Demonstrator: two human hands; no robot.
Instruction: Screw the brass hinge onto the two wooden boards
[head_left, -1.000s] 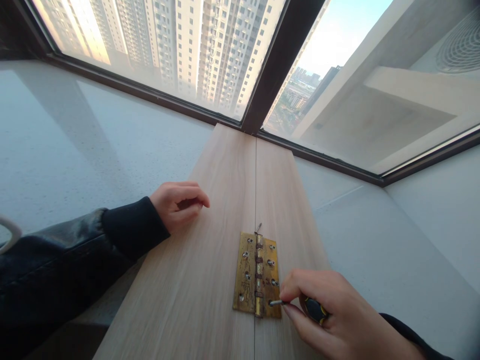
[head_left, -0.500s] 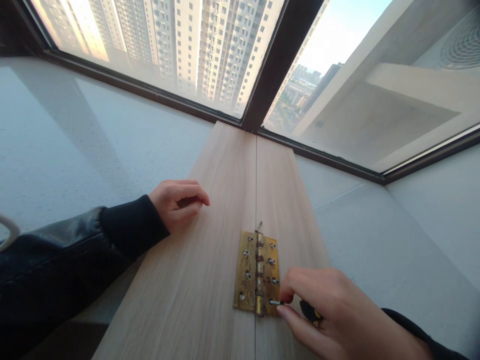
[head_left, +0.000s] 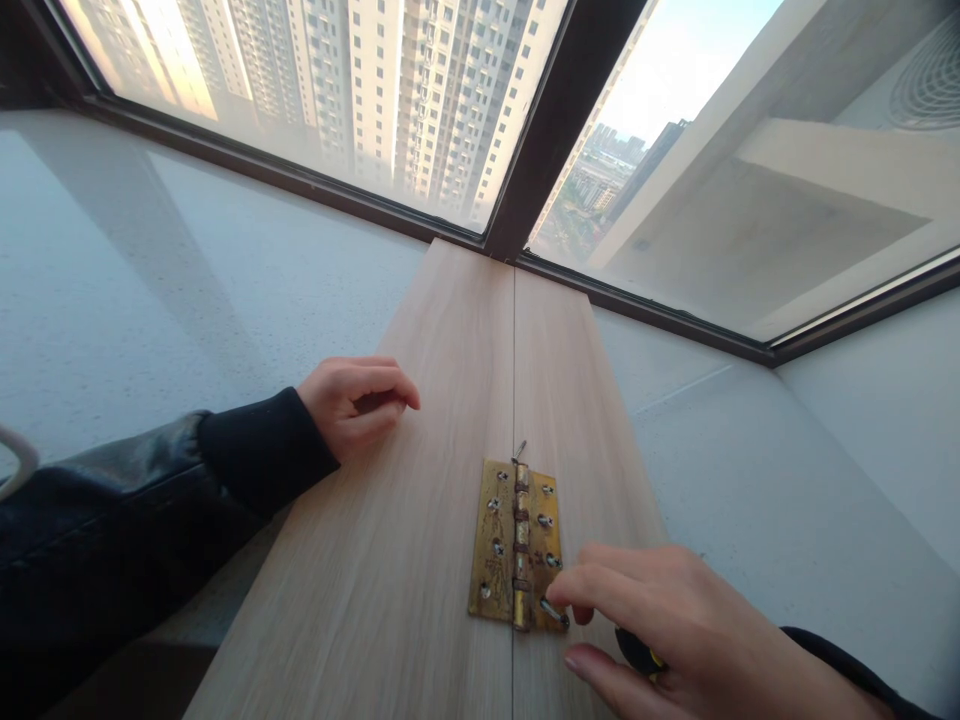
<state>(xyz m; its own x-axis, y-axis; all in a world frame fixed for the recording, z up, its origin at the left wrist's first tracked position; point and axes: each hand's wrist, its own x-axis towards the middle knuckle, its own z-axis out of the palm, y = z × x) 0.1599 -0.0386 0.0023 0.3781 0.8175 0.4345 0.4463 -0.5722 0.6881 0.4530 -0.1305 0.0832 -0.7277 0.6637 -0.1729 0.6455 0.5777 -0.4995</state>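
A worn brass hinge (head_left: 495,545) lies opened flat across the seam of two pale wooden boards. Screw heads show in several of its holes. At the lower right hole a loose screw (head_left: 555,613) leans over to the right. The index fingertip of my right hand (head_left: 649,625) is at this screw, with the thumb apart from it. A black-and-yellow tool handle (head_left: 637,652) is tucked in the palm, mostly hidden. My left hand (head_left: 360,405) rests on the left board (head_left: 390,530), fingers loosely curled, nothing visible in them.
Another screw (head_left: 520,450) stands tilted at the hinge's top end. The boards run up to the dark window frame (head_left: 525,150). A pale speckled sill (head_left: 225,270) lies on the left, and another pale surface (head_left: 720,460) on the right.
My right thumb and index finger have parted and let go of the screw, which now leans in its hole. The right hand has shifted slightly right. My left hand stays put.
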